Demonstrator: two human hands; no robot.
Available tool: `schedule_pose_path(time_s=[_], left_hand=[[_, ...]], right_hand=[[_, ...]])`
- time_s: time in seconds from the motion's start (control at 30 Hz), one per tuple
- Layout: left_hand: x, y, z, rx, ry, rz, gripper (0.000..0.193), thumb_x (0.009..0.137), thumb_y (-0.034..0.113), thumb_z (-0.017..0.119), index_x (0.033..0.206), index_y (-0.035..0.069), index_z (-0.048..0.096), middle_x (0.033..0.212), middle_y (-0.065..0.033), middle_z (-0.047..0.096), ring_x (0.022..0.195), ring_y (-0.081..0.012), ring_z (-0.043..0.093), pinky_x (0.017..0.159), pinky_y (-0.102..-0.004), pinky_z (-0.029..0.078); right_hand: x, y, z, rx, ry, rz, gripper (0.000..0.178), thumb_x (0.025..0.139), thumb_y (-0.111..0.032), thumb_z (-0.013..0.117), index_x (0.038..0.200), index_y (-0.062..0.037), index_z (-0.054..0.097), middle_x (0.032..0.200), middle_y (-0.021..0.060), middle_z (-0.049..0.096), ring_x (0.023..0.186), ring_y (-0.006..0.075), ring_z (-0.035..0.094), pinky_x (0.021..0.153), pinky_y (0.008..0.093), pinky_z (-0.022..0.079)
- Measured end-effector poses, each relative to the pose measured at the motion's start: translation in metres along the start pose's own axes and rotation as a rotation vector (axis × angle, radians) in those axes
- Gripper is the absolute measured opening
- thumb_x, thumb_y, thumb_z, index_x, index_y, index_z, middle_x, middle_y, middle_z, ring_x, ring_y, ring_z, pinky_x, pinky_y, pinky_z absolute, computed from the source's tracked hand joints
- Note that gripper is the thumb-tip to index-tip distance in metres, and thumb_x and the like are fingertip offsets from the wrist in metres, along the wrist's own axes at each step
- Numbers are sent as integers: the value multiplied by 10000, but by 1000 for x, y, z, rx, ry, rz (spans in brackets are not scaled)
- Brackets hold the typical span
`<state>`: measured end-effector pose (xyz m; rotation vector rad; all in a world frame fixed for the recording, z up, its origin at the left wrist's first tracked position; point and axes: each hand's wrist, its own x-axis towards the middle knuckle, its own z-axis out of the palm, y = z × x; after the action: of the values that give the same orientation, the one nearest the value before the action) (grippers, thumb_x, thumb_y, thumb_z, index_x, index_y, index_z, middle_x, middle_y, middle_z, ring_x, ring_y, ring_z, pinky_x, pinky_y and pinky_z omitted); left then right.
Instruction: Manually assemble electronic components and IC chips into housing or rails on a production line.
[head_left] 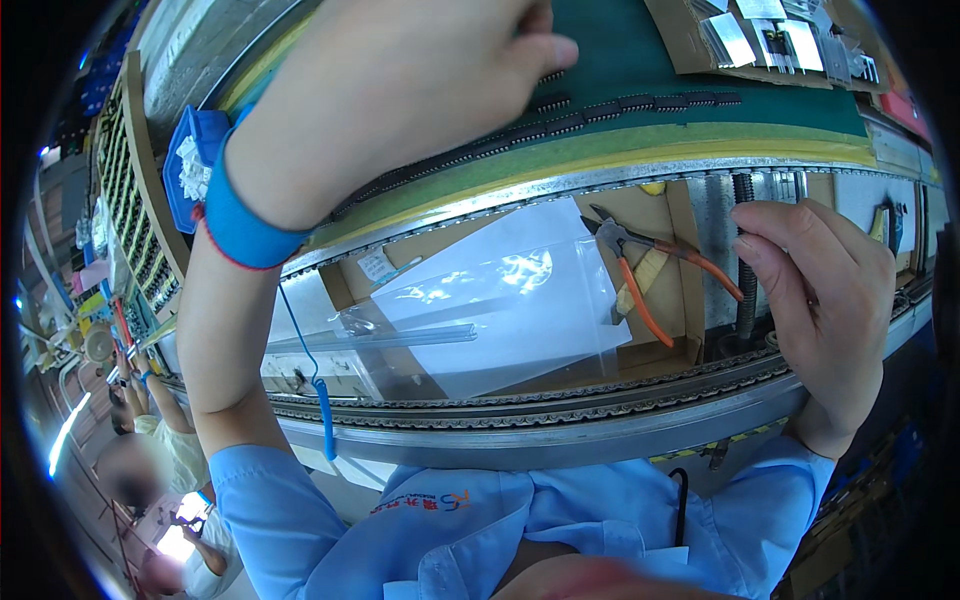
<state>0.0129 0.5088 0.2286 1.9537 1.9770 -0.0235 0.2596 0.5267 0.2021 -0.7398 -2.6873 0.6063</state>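
Observation:
My left hand (475,65) reaches across the green mat (610,50) at the top of the view. Its thumb sticks out to the right just above a small black chip, and the other fingertips are hidden or cut off by the frame edge. A line of black multi-pin IC chips (602,111) runs along the mat below that hand. A blue wrist strap (250,215) with a coiled cord is round my left wrist. My right hand (825,275) hangs by a threaded rod (746,290), fingers loosely bent, thumb and forefinger apart, nothing visible between them.
Between two metal rails lies a cardboard tray (685,215) with a clear plastic bag (480,290), white paper and orange-handled cutters (650,260). A carton (690,50) of metal parts stands top right. A blue bin (185,205) of white pieces is left; people sit farther off.

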Motion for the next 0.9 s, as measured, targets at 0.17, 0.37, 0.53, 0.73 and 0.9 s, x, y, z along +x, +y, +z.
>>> schedule_pose_path(time_s=[0.17, 0.37, 0.53, 0.73, 0.9], left_hand=[[-38, -12, 0, -223, 200, -222, 153, 833, 113, 606, 755, -18, 611, 686, -140, 598, 636, -285, 596, 610, -355, 470], [-104, -70, 15, -328, 457, -88, 178, 927, 176, 634, 1007, 22, 674, 881, 1, 636, 750, -45, 510, 685, -196, 410], [-186, -55, 34, -689, 349, -164, 85, 863, 90, 643, 908, 18, 653, 794, -18, 618, 679, -107, 569, 600, -225, 413], [-225, -57, 89, -539, 180, 88, 117, 818, 161, 687, 890, 80, 641, 778, -63, 600, 642, -262, 563, 583, -349, 452], [-236, -73, 103, -438, 266, 55, 118, 798, 151, 692, 890, 98, 641, 775, -46, 587, 640, -261, 561, 592, -355, 453]], right_hand=[[0, -1, 3, 25, -20, 43, 107, 814, -18, 663, 917, 10, 652, 734, 117, 629, 570, 227, 573, 506, 302, 412], [4, -7, 11, -42, -62, 8, 100, 798, -86, 697, 868, -36, 648, 682, 100, 612, 559, 277, 581, 482, 349, 431], [2, -14, 26, -29, -140, -72, 91, 808, -101, 688, 874, -51, 648, 698, 104, 617, 590, 288, 600, 514, 365, 448], [4, -26, 53, 1, -375, -5, 94, 814, -86, 684, 894, -38, 668, 745, 126, 650, 628, 283, 634, 567, 337, 480], [7, -38, 73, 0, -425, 5, 76, 814, -120, 687, 868, -72, 661, 741, 101, 653, 629, 282, 639, 558, 358, 484]])
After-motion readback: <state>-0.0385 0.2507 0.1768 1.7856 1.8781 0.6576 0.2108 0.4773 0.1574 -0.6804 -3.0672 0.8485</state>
